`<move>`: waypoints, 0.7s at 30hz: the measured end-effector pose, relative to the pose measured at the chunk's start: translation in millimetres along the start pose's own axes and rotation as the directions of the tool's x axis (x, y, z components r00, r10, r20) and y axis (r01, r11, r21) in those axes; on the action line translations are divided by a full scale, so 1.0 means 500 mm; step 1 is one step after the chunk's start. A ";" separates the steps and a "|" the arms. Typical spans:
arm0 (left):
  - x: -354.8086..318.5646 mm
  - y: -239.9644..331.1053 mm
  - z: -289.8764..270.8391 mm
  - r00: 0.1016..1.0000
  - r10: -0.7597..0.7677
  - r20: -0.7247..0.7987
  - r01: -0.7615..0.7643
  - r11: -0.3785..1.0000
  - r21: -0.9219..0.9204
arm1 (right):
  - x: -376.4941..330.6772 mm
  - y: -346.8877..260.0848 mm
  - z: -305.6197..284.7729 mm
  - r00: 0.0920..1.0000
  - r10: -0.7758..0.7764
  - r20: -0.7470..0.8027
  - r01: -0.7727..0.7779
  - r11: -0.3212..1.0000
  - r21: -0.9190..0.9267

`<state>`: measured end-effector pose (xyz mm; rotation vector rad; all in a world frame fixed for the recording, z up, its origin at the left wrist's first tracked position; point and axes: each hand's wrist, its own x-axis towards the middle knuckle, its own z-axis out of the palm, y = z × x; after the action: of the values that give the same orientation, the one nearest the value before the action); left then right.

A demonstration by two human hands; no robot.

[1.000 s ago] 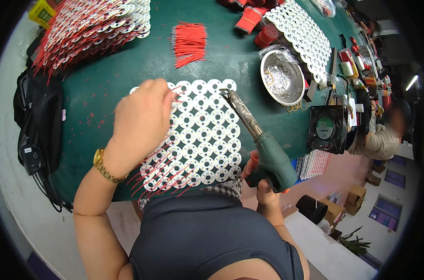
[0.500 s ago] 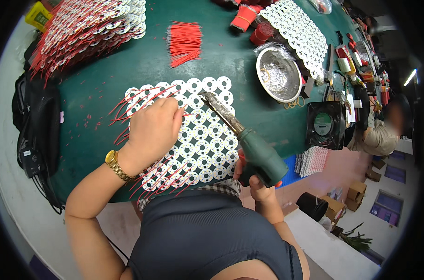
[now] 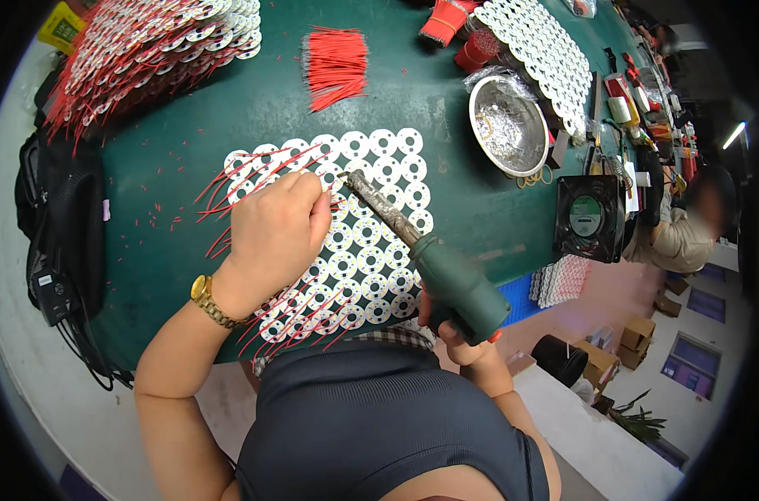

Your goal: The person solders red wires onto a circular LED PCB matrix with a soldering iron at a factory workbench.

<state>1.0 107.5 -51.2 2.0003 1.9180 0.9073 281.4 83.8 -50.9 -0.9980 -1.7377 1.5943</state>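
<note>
A panel of round white circuit boards (image 3: 371,260) lies on the table in front of me, with thin red wires (image 3: 221,190) running off its left side and across its near-left boards. My left hand (image 3: 279,219) rests closed over the panel's left part. A red wire end shows beside its fingers, though the fingertips are mostly hidden. My right hand (image 3: 456,342) is wrapped round the grip of a green soldering gun (image 3: 459,288). The gun's dark metal tip points to the upper left and reaches the boards just right of my left hand.
A bundle of red wires (image 3: 336,68) lies beyond the panel. Stacked wired boards (image 3: 158,50) rise at far left. To the right are a metal bowl (image 3: 509,125), another board stack (image 3: 542,58) and a black fan (image 3: 590,217). A black bag (image 3: 66,225) hugs the left edge; a person (image 3: 676,238) sits at far right.
The soldering gun's tip has moved left and slightly down, closer to my left hand. My left hand stays closed in nearly the same place. The whole view has shifted slightly.
</note>
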 end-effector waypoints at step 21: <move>-0.001 -0.004 -0.001 0.999 0.041 -0.009 -0.042 0.999 -0.019 | 0.014 -0.041 0.033 0.995 0.034 -0.095 -0.036 0.999 -0.017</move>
<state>-0.9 107.2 -52.0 2.0355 1.8713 0.9422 261.2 80.1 -33.2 -1.1003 -1.6826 1.5300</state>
